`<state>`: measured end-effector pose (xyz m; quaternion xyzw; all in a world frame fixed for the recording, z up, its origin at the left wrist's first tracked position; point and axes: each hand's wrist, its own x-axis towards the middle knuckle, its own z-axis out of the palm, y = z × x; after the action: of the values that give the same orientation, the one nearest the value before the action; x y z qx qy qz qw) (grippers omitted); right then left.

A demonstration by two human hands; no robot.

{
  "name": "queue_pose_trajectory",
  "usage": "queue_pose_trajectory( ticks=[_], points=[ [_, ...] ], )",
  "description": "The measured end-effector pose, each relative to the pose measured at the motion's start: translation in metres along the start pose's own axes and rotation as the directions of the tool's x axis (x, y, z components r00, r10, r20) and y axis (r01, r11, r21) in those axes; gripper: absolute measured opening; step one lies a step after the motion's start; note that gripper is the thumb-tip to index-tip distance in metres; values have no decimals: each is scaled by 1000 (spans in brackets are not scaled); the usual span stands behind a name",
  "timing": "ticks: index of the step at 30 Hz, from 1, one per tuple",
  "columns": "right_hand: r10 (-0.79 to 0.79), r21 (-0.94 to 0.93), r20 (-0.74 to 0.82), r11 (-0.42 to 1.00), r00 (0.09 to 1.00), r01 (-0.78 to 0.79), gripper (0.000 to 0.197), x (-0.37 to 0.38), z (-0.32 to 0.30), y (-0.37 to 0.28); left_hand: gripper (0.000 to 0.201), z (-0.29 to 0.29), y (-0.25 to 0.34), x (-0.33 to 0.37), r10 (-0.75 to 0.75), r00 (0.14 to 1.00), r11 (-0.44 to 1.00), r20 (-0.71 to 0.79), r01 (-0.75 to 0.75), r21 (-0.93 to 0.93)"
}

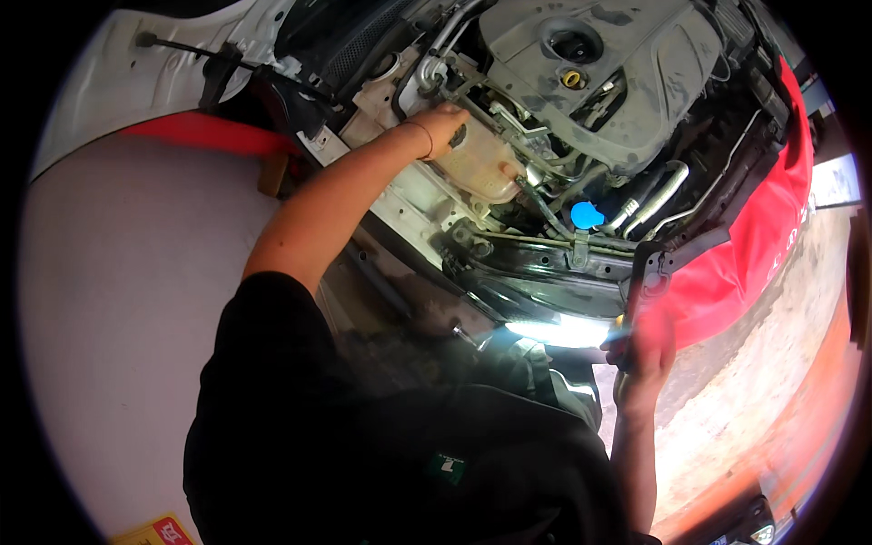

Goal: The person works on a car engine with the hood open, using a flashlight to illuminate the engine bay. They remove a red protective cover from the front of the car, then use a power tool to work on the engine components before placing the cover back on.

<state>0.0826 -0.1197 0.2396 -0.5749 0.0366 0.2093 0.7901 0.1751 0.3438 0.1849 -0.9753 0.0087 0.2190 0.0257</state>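
Left hand [445,127] reaches deep into the engine bay, fingers curled on the top of the coolant tank [480,163], near its cap; whether it truly grips anything I cannot tell. Right hand [647,350] is closed around a work light [649,282], which glares at the bay's front edge.

Risks, as I judge them: the long reach could let the forearm drag on the hoses [658,195] or the metal edges beside the tank. If the cap comes loose on a warm tank, fluid could spit. The light sits at the front edge; a slack grip would drop it.

Counts: two hands, one tank, one light, one blue cap [587,215], one yellow cap [571,79], one engine cover [627,64], two red fender covers [754,245].
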Motion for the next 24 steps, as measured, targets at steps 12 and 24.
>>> queue_pose_trajectory(
  ticks=[12, 24],
  points=[
    [17, -97, 16, 995, 1000, -16, 35, 4, 13, -2, 56, 9, 8, -10, -283, 952, 948, -115, 260, -185],
    [77, -219, 60, 974, 995, -62, 22, 3, 61, 7, 48, 84, 28, 0, -620, 545, 750, -564, 202, -630]
  ],
)
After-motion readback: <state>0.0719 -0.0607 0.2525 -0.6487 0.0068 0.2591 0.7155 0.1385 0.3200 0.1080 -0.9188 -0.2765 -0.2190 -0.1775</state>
